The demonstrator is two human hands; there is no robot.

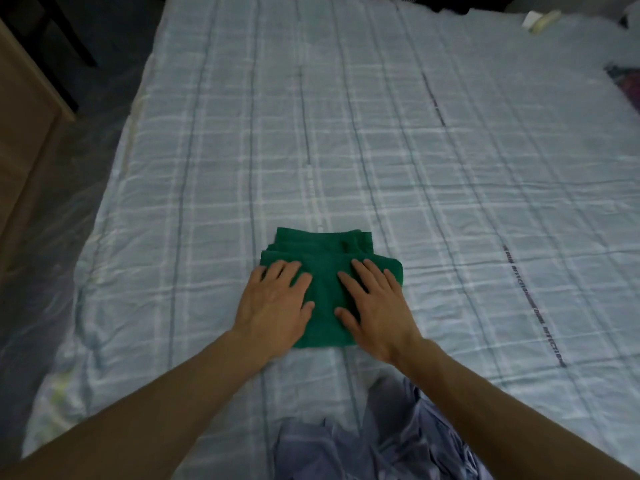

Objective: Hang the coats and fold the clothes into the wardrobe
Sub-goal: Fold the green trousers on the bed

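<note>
A green garment (pixel 323 251), folded into a small thick rectangle, lies on the bed near its front middle. My left hand (pixel 275 304) lies flat on its left half, fingers straight and spread. My right hand (pixel 375 306) presses flat on its right half in the same way. Neither hand grips the cloth. A crumpled lilac-blue garment (pixel 377 441) lies unfolded at the bed's near edge, between my forearms.
The bed is covered by a pale blue checked sheet (pixel 415 161). A wooden furniture panel (pixel 24 109) stands to the left across a strip of floor. A small white object (pixel 540 20) and a dark patterned cloth (pixel 627 84) lie at the far right.
</note>
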